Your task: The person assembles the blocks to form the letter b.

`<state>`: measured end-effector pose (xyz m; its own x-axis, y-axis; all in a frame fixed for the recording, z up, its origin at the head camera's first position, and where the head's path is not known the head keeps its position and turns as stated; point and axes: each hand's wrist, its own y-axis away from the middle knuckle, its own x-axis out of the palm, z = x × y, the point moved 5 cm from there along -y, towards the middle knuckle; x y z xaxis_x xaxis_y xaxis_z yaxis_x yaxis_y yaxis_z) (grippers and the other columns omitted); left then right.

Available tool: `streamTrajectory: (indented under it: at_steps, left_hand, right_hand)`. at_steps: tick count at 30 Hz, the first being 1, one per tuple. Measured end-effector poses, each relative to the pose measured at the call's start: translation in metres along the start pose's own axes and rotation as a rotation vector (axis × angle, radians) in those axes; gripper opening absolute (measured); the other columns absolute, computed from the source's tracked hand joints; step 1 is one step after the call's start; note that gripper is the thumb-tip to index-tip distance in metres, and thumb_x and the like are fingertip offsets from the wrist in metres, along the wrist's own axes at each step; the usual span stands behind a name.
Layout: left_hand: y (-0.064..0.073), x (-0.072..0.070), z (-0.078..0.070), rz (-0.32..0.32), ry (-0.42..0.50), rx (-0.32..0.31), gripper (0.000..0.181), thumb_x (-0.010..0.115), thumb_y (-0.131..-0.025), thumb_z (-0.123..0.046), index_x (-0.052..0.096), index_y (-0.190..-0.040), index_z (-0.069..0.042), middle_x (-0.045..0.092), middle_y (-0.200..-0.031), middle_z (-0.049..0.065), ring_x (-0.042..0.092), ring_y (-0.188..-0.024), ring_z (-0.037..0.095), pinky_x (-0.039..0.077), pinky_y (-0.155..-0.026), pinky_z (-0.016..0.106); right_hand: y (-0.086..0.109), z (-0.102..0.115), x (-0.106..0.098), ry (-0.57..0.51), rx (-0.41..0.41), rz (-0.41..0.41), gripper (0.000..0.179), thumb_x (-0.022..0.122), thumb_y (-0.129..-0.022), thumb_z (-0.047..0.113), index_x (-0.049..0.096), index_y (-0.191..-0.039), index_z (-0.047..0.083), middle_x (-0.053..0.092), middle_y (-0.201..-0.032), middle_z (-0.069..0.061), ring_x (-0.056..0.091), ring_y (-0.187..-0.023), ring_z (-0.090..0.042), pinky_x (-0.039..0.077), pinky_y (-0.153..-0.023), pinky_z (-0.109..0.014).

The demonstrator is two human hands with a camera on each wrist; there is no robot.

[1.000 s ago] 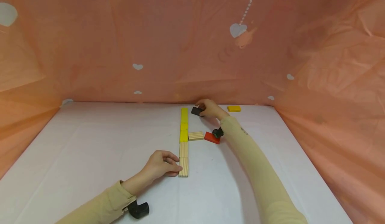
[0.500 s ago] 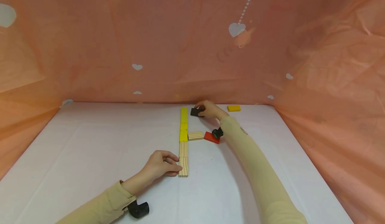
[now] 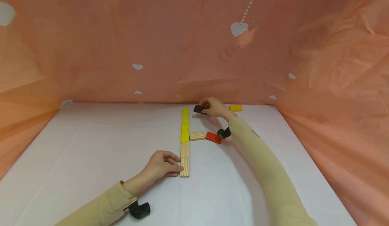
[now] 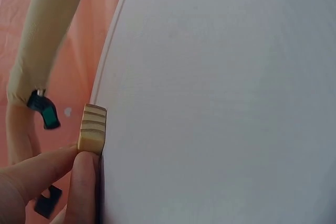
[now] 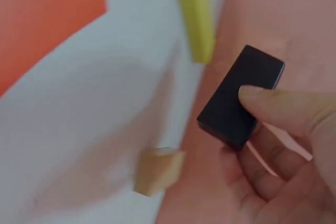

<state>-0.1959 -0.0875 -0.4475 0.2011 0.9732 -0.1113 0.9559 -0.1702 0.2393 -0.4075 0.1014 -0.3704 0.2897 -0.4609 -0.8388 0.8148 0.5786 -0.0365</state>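
Note:
My right hand grips a black block just above the far part of the table, with the thumb on its broad face and fingers underneath. Left of it lies a row of yellow blocks running toward me and continuing in light wooden blocks. My left hand touches the left side of the nearest wooden block with thumb and index fingertips. Another wooden block extends right from the row, and a red block lies slantwise beside its right end.
A yellow block lies at the far edge, right of the right hand. Pink fabric with white hearts rises behind and at both sides of the white-covered table. Black wrist cameras hang under the cuffs.
My right hand has lifted the black block slightly, and a shadow now shows beneath it. The right forearm has shifted a little right. My left hand stays at the wooden block.

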Motion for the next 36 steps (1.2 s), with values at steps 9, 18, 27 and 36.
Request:
streamTrajectory:
  at_steps: [9, 18, 27, 36]
  left_hand:
    - [0.000, -0.003, -0.003, 0.000, -0.013, -0.001, 0.030, 0.080, -0.071, 0.005, 0.064, -0.096, 0.009, 0.063, -0.073, 0.011, 0.066, -0.061, 0.019, 0.062, -0.062, 0.034]
    - [-0.001, -0.004, -0.001, 0.005, -0.008, -0.006, 0.031, 0.080, -0.071, 0.005, 0.063, -0.097, 0.010, 0.063, -0.074, 0.011, 0.066, -0.061, 0.019, 0.062, -0.061, 0.034]
    - [-0.002, -0.004, -0.001, -0.009, -0.005, -0.030, 0.031, 0.080, -0.070, 0.007, 0.063, -0.096, 0.009, 0.063, -0.074, 0.013, 0.065, -0.060, 0.019, 0.062, -0.061, 0.034]
    - [-0.003, 0.000, 0.001, -0.001, -0.013, -0.016, 0.031, 0.080, -0.070, 0.006, 0.063, -0.096, 0.009, 0.064, -0.073, 0.011, 0.065, -0.060, 0.019, 0.062, -0.061, 0.034]
  right_hand:
    - [0.034, 0.021, -0.028, -0.038, -0.098, -0.097, 0.026, 0.072, -0.082, -0.001, 0.063, -0.106, -0.002, 0.064, -0.101, -0.016, 0.063, -0.090, -0.030, 0.058, -0.080, -0.036]
    - [0.079, 0.016, -0.031, -0.160, -0.070, -0.062, 0.025, 0.070, -0.082, -0.006, 0.059, -0.103, -0.003, 0.061, -0.100, -0.015, 0.065, -0.088, -0.028, 0.059, -0.080, -0.036]
    - [0.114, 0.003, -0.020, -0.205, -0.078, -0.052, 0.030, 0.072, -0.081, -0.006, 0.058, -0.107, -0.002, 0.059, -0.100, -0.014, 0.060, -0.094, -0.029, 0.059, -0.079, -0.035]
    - [0.144, -0.012, -0.009, -0.311, 0.062, -0.029, 0.027, 0.069, -0.085, 0.000, 0.057, -0.109, -0.001, 0.060, -0.103, -0.013, 0.059, -0.097, -0.028, 0.057, -0.081, -0.032]
